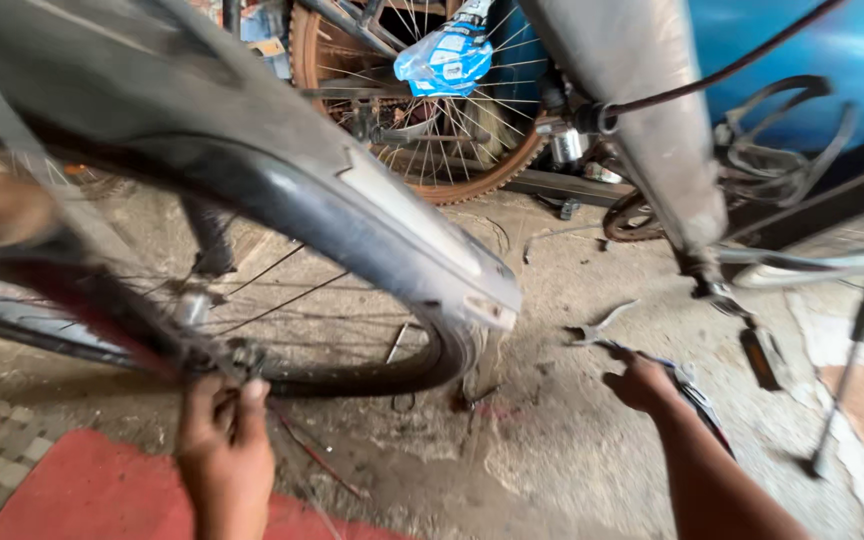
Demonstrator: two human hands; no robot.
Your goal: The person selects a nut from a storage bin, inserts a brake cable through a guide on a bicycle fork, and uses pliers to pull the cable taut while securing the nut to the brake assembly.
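A bicycle wheel [392, 375] with a grey mudguard [352, 215] over it fills the left and middle of the head view. My left hand [224, 440] is low at the left, its fingers closed around parts near the wheel's hub and spokes [242, 358]. My right hand [642, 383] reaches to the concrete floor at the right and rests on a dark flat object [697, 395]. A metal spanner [592, 328] lies just above that hand. Whether the right hand grips anything is unclear.
The bicycle's grey frame tube [652, 130] runs down at the right to a pedal [762, 357]. A second rusty-rimmed wheel [432, 110] with a blue plastic bag [447, 58] stands behind. A red mat [102, 495] lies at lower left, and a blue wall [802, 50] stands behind.
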